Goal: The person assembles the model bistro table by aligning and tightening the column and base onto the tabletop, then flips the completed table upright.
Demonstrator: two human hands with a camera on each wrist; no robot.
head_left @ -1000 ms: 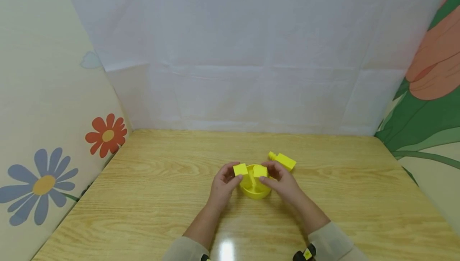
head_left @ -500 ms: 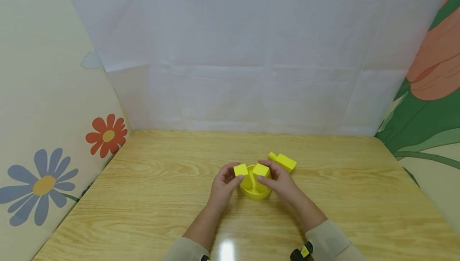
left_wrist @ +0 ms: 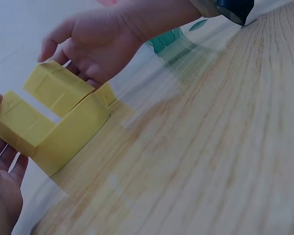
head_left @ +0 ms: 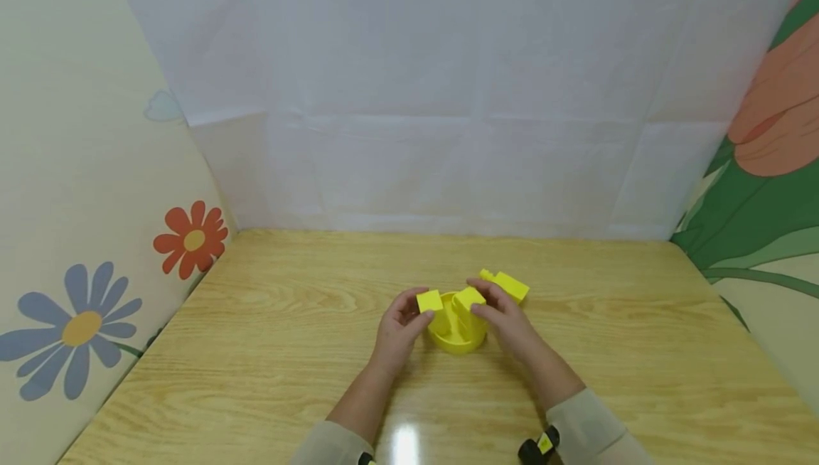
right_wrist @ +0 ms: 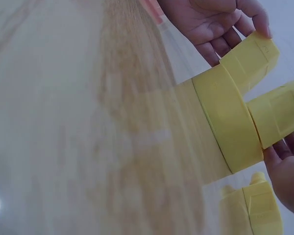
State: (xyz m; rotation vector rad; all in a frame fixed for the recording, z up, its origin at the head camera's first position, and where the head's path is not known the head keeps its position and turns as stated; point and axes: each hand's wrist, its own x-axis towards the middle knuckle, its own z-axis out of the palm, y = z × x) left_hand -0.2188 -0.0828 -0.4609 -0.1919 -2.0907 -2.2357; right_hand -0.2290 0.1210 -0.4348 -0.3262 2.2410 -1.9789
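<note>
A round yellow bowl (head_left: 457, 343) stands on the table between my hands. My left hand (head_left: 395, 330) holds a square-bodied yellow bottle (head_left: 430, 301) by its sides, its flat end up and its lower part inside the bowl. A matching bottle (head_left: 470, 298), tilted over the bowl's right side, is pinched between the thumb and fingers of my right hand (head_left: 508, 319). The left wrist view has both bottles rising from the bowl (left_wrist: 73, 137) side by side, apart from each other. Their lower ends are hidden by the bowl wall.
Behind my right hand, another yellow bottle (head_left: 512, 286) with a narrow neck lies on its side. The wooden table (head_left: 288, 351) meets a white sheet (head_left: 409, 131) at the back, with flower-painted walls on both sides.
My right hand has moved slightly to the right, and the bottle in it now leans more to the right and back. The left hand and its bottle stay almost in place.
</note>
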